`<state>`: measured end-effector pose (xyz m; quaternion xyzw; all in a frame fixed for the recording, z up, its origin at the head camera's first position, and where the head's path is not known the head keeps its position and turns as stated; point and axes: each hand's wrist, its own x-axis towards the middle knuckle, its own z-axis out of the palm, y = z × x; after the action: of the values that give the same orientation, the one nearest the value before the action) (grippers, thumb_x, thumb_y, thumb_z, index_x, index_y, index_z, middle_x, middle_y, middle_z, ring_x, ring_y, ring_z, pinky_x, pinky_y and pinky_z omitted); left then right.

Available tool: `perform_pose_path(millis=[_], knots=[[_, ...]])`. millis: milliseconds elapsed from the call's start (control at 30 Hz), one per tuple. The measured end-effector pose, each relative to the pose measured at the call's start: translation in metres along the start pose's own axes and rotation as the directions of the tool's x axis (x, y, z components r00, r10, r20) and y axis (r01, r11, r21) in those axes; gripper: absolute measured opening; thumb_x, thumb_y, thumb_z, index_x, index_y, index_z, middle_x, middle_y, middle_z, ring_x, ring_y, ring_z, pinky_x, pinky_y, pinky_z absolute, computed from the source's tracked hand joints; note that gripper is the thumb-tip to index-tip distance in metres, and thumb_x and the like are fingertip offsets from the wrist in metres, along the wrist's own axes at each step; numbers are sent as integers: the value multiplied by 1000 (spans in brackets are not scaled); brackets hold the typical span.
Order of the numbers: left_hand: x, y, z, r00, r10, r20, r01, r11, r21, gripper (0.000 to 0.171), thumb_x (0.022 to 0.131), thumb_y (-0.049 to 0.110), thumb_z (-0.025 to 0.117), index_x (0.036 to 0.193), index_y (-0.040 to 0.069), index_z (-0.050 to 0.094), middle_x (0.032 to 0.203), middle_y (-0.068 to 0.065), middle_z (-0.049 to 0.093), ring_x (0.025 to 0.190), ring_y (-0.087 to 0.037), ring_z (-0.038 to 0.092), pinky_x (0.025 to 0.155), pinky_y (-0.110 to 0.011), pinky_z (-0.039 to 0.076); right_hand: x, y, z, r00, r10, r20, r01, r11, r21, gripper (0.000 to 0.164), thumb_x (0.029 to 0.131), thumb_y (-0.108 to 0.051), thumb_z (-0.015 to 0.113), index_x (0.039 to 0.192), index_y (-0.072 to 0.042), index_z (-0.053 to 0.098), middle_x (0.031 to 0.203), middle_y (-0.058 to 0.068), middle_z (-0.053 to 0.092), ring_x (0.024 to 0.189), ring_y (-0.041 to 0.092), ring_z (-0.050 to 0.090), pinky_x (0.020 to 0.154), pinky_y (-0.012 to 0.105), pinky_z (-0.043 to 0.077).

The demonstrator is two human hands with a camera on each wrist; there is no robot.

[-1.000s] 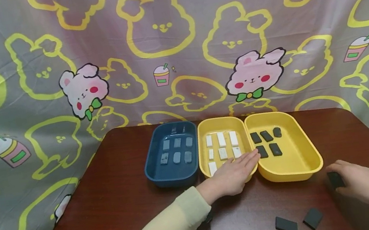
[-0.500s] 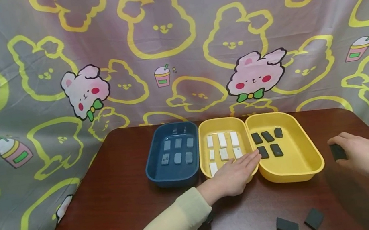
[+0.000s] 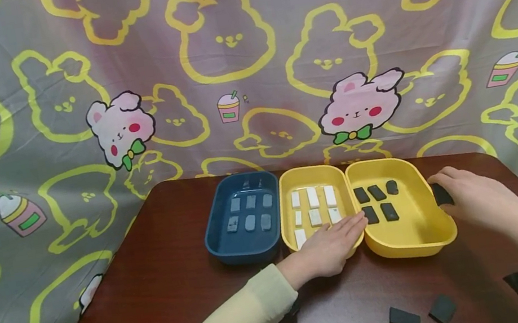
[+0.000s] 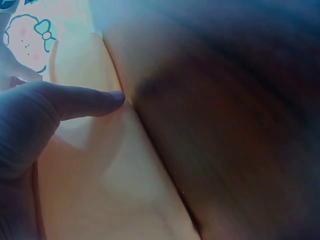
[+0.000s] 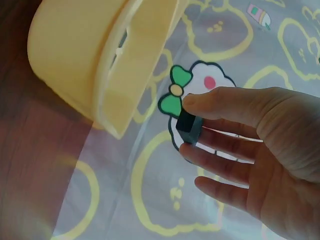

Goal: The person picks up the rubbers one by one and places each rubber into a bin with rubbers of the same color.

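My right hand (image 3: 482,201) pinches a small black block (image 5: 188,125) between thumb and fingers, in the air at the right rim of the right yellow tray (image 3: 417,246). Inside that tray several black blocks (image 3: 390,212) lie in two rows at the left side. With straight fingers my left hand (image 3: 331,249) rests over the near edge of the middle yellow tray (image 3: 309,170), its fingertips reaching the right tray's rim. Several white blocks (image 3: 315,217) lie in the middle tray, some partly hidden by this hand. In the left wrist view the thumb (image 4: 90,101) lies against the tray's outer wall.
Two more black blocks, one dark rectangle (image 3: 405,320) and another (image 3: 442,310), lie on the brown table (image 3: 155,281) near its front. A blue tray (image 3: 249,253) with several grey blocks (image 3: 250,223) stands at the left. Behind hangs a patterned cloth (image 3: 242,61).
My right hand has lifted the black block from the table and carried it up and then left to the right tray's rim. The left hand stays in place.
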<state>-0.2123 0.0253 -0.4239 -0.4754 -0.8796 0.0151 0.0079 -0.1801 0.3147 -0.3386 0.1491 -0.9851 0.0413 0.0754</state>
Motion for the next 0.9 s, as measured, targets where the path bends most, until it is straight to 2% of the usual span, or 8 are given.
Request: perform_pose_path(millis=[300, 433, 667, 900], knots=[[0, 0, -1, 1000, 4, 7, -5, 1000, 15, 64, 102, 27, 43, 157, 16, 12, 162, 2, 7, 145, -9, 11, 108, -37, 32, 13, -13, 21, 998, -59, 35, 58, 998, 24, 55, 68, -9, 88, 112, 8, 60, 100, 18, 59, 88, 34, 61, 76, 52, 52], [0, 0, -1, 1000, 5, 6, -5, 1000, 22, 64, 102, 27, 43, 157, 15, 12, 162, 2, 7, 145, -9, 11, 108, -37, 33, 18, -14, 33, 995, -79, 56, 78, 997, 23, 54, 67, -9, 88, 111, 7, 61, 99, 18, 60, 87, 33, 61, 76, 51, 52], [0, 0, -1, 1000, 4, 7, -4, 1000, 20, 64, 102, 28, 42, 157, 16, 11, 162, 2, 7, 145, -9, 11, 108, -37, 32, 28, -11, 50, 986, -139, 94, 137, 990, 31, 47, 69, -6, 86, 108, 6, 62, 93, 12, 58, 76, 23, 59, 70, 45, 53], [0, -1, -1, 1000, 2, 13, -2, 1000, 6, 64, 102, 27, 42, 157, 16, 11, 162, 2, 5, 145, -9, 10, 109, -37, 32, 41, 1, 58, 969, -159, 188, 159, 987, 18, 43, 73, -5, 83, 108, 7, 61, 98, 18, 60, 80, 29, 62, 73, 48, 53]])
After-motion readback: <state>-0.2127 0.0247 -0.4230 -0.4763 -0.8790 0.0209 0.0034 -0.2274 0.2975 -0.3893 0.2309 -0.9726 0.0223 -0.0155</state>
